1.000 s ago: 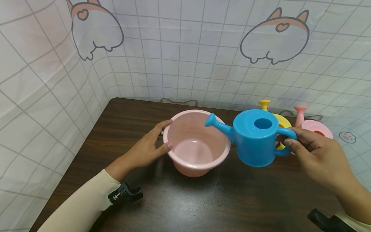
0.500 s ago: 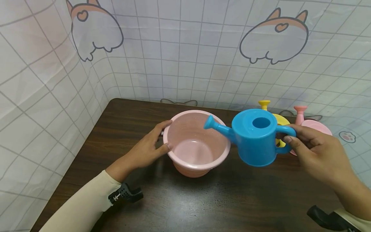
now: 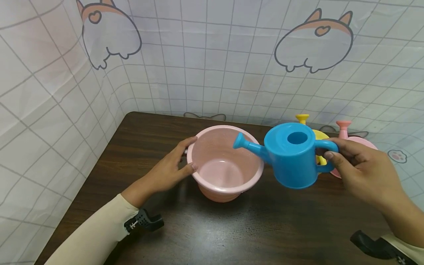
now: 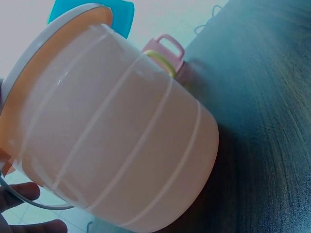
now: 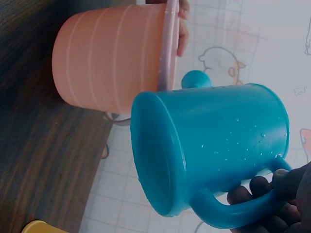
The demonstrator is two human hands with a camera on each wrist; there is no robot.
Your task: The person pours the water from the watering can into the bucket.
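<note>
A pink plastic bucket (image 3: 228,189) stands on the table. My left hand (image 3: 169,167) holds its left rim, the thumb and index finger hooked over the edge; the other fingers are hidden in the head view. In the left wrist view, fingertips (image 4: 41,227) show beside the bucket's thin bail handle (image 4: 48,206). My right hand (image 3: 367,173) grips the handle of a blue watering can (image 3: 293,163), lifted off the table right of the bucket. Its spout (image 3: 253,145) reaches over the bucket's right rim, slightly tilted down. Droplets cling to the can's side in the right wrist view.
Behind the blue can, a yellow watering can (image 3: 319,135) and a pink watering can (image 3: 362,140) stand partly hidden at the table's back right. A patterned cloth wall (image 3: 212,66) encloses the back and left. The dark wooden table (image 3: 265,228) has wet specks near the bucket.
The blue watering can has tipped slightly further toward its spout, its handle side rising a little with my right hand. My left hand and the bucket stay put.
</note>
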